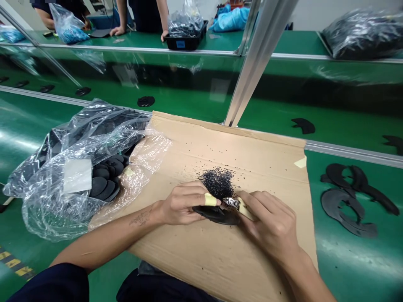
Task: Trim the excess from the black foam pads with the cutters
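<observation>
- Nearest the camera: dark sleeve (47, 285) of the left arm at the lower edge, with dark clothing (163, 287) below both forearms.
- Left hand (184, 205): narrow grip, fingers curled around the black foam piece (217, 217), with yellow tape (210, 199) wrapped on one finger.
- Right hand (270, 222): narrow grip, holding small metal nippers (231, 202) between thumb and fingers, with pale yellow tape (244, 208) on a finger. Contact between nippers and piece hard to confirm.
- Position of the black foam piece: between both hands, close above the cardboard sheet (201, 147); any contact with the sheet hidden.
- Handling, as judged: probably light, soft and flexible, with a matte surface unlikely to slip. Thin edges likely to bend under pressure. Best hold: the broad body, well clear of the nippers.
- Just ahead of the left hand: heap of black crumbs (218, 183) on the sheet.
- Left of the left hand: clear plastic bag (78, 167) containing stacked black rounded pieces (103, 184).
- Right of the right hand: black curved pieces (346, 197) on a green conveyor belt (352, 268).
- Far beyond both hands: a co-worker's hand (118, 30) on a separate green bench (220, 41).
</observation>
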The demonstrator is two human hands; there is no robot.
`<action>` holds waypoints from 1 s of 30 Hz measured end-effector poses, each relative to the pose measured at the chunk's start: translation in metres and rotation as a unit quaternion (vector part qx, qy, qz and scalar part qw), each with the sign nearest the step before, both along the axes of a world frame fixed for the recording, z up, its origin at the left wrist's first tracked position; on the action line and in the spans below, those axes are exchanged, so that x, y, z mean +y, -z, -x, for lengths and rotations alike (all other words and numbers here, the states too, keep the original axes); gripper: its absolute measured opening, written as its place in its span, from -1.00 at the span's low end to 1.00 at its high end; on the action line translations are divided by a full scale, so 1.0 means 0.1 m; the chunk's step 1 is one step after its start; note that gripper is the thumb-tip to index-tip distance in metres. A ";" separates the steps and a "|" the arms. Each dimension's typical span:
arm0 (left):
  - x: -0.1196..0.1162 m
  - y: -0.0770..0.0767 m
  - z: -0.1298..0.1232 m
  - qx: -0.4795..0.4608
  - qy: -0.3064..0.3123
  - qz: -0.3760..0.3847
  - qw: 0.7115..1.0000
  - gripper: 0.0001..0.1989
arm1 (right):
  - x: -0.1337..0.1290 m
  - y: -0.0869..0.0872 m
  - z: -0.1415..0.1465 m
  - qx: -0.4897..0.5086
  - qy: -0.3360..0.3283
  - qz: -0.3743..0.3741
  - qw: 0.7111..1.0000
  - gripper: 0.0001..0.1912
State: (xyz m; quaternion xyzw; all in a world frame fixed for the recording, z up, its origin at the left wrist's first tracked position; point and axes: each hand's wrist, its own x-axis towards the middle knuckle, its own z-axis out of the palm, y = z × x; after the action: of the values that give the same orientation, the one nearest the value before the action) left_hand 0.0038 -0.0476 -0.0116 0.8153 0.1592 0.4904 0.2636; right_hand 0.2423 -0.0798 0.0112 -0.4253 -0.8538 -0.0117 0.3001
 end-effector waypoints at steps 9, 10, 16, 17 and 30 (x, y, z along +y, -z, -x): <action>-0.02 0.02 0.01 0.078 -0.037 0.011 0.996 -0.80 | 0.01 0.03 0.03 -0.071 0.013 -0.014 0.997 -0.80; -0.02 0.03 0.01 0.077 -0.045 0.011 0.996 -0.80 | 0.02 0.04 0.02 -0.058 0.019 -0.003 0.998 -0.81; 0.03 0.04 0.01 0.065 -0.076 0.021 0.995 -0.84 | 0.07 0.02 -0.03 0.052 -0.040 0.034 0.997 -0.81; 0.03 0.03 0.01 0.065 -0.074 0.023 0.995 -0.85 | 0.06 0.01 -0.02 0.055 -0.061 0.029 0.996 -0.81; 0.05 0.16 -0.14 0.042 -0.071 0.001 0.997 -0.74 | 0.05 0.03 0.06 0.077 -0.110 -0.023 0.991 -0.78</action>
State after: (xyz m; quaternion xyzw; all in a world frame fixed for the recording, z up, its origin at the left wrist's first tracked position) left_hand 0.0174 -0.0423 -0.0273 0.8218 0.2279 0.4728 0.2219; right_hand 0.2367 -0.0747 0.0077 -0.3214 -0.8693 0.0346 0.3740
